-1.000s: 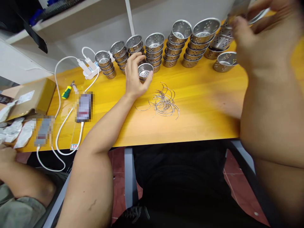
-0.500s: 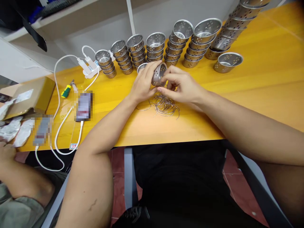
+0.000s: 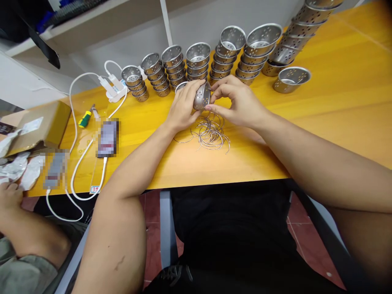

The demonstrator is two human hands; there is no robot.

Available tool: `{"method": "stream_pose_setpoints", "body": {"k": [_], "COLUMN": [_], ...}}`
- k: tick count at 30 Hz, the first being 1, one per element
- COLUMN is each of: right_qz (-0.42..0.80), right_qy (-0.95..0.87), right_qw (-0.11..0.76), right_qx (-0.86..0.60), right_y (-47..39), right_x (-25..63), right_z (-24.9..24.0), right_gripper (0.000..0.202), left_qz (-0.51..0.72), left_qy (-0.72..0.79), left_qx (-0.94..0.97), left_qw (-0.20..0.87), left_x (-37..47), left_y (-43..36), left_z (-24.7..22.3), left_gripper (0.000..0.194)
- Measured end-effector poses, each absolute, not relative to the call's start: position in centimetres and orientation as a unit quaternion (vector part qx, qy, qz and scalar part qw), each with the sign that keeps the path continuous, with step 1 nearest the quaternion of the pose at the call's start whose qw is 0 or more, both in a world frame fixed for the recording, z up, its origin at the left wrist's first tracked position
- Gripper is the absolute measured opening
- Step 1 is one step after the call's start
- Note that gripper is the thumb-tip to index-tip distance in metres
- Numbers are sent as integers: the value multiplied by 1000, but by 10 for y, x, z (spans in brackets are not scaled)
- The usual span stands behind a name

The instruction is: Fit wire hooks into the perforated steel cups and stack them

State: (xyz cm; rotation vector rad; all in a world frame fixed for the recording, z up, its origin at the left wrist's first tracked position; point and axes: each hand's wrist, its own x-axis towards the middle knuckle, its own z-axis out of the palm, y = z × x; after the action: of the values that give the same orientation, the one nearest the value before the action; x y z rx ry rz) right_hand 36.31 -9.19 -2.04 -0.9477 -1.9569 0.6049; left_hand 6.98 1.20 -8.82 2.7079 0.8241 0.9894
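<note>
My left hand [image 3: 182, 106] is wrapped round a small perforated metal cup [image 3: 201, 98], tilted on its side with the mouth toward the right. At that mouth, my right hand [image 3: 235, 100] has its thumb at the lower rim and bent fingers at the upper rim. Whether a thin wire lies between those fingers cannot be made out. Just below both hands is a loose tangle of curved metal wires [image 3: 212, 134] on the table. Behind my left hand, part of another metal cup [image 3: 180, 86] shows; the rest is hidden.
Several stacks of perforated cups [image 3: 199, 61] line the back, with a tall leaning stack [image 3: 301, 30] and a single cup [image 3: 292, 80] at right. Leftward are a phone [image 3: 108, 139], white cables, a power strip [image 3: 116, 93], a screwdriver [image 3: 86, 117], a cardboard box [image 3: 45, 122] and another person's hand [image 3: 10, 196].
My right fingers have drawn back from inside the cup's mouth to its rim and spread wider. The cup has turned slightly, while my left hand keeps its hold.
</note>
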Motion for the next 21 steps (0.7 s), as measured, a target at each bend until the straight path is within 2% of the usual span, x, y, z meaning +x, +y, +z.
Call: {"method": "stream_pose_setpoints", "body": {"k": [10,16,21], "right_qz": [261,273,239], "right_qy": [-771,-788,-818], "right_qw": [455,470,428], "right_qx": [-360,-290,-299], "right_y": [-86,-87,-82], "right_x": [362,368,379], "right_z": [-21,-18,-24], "right_gripper": [66,52,61], "left_qz": [363,395,480], "left_qy": [313,348,406], "left_qx": [874,846,770], "left_qw": [83,90,107], "left_x": [76,66,54], "left_y": [-5,4,26], "left_z": [-71,-76,-87], "left_gripper": [101,117,130]}}
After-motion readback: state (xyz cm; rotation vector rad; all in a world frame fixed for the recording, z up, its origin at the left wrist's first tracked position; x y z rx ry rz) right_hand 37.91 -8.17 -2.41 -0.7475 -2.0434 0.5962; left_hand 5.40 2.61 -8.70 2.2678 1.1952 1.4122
